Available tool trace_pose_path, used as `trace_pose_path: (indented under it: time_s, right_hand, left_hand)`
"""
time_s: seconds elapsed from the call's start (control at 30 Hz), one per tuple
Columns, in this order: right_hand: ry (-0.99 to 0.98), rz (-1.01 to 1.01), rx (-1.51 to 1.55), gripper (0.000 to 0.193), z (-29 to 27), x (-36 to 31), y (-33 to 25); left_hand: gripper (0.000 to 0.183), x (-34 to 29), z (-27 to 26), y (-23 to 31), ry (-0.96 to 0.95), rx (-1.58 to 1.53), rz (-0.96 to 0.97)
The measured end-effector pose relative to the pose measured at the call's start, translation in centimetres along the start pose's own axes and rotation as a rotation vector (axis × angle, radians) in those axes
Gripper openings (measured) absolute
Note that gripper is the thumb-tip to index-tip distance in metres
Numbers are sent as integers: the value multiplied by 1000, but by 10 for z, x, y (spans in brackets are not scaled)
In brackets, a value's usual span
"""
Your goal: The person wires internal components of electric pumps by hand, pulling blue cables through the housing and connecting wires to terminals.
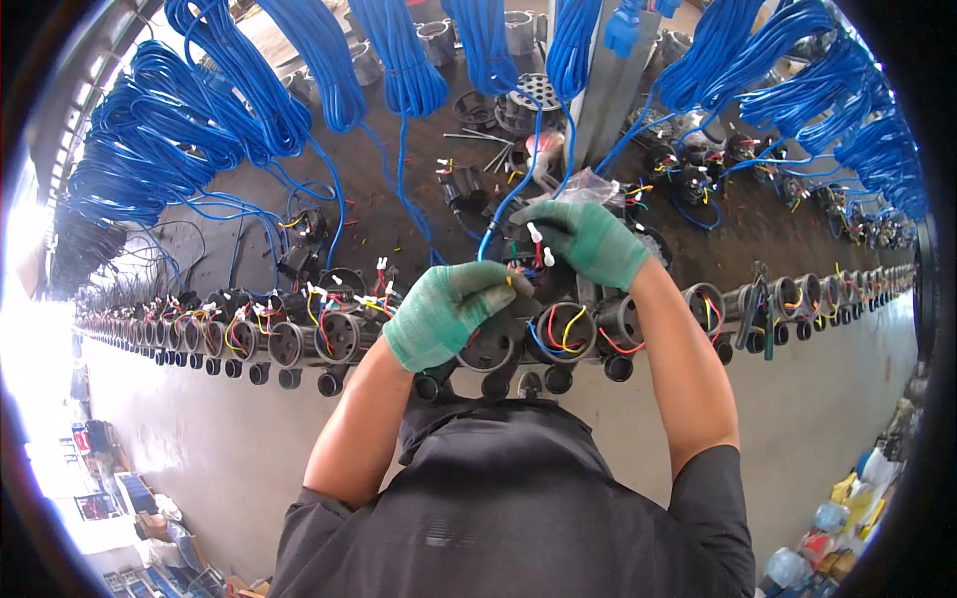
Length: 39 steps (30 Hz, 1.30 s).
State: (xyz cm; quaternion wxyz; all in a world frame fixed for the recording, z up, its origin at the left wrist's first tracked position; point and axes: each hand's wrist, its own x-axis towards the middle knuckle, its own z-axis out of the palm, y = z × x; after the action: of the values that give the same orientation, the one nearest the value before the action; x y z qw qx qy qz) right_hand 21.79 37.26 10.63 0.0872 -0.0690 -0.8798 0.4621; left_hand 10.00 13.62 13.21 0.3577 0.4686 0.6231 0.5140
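Observation:
My left hand (449, 311), in a green work glove, is closed with thumb and forefinger pinched together. A bit of yellow wire (510, 282) shows at those fingertips. My right hand (595, 242), gloved alike, is closed just up and to the right; what its fingertips hold is hidden. Between the hands stand red wires with white connectors (547, 257). A blue cable (506, 204) comes down from above to the space between the hands. Below them sit a dark round housing (490, 345) and another housing (564, 334) with blue, red and yellow wires sticking out.
Coiled blue cables (404, 75) hang in a row above the dark workbench (399, 159). Similar round housings (285, 344) line its near edge both ways. A grey metal post (604, 95) rises ahead. Pliers (760, 309) hang at the right edge. Bagged goods (827, 518) lie at the lower right.

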Motion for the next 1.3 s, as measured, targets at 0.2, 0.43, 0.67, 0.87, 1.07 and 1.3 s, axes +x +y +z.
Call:
trace_pose_path:
  time_s: [0.2, 0.43, 0.67, 0.87, 1.07, 1.3]
  right_hand:
    - [206, 135, -41, 33, 5, -28, 1]
    - [-49, -46, -553, 50, 33, -123, 27]
    - [-89, 137, -602, 33, 15, -125, -5]
    - [-113, -56, -689, 31, 24, -121, 20]
    - [-112, 136, -649, 12, 14, -129, -2]
    - [-37, 133, -583, 16, 18, -126, -28]
  left_hand:
    - [17, 7, 24, -33, 32, -275, -100]
    - [19, 13, 55, -76, 158, -16, -13]
    - [19, 12, 73, -86, 219, 75, 73]
    - [17, 10, 80, -93, 215, 218, 75]
    - [18, 2, 85, -97, 256, 251, 131]
    - [18, 1, 97, -105, 297, 248, 164]
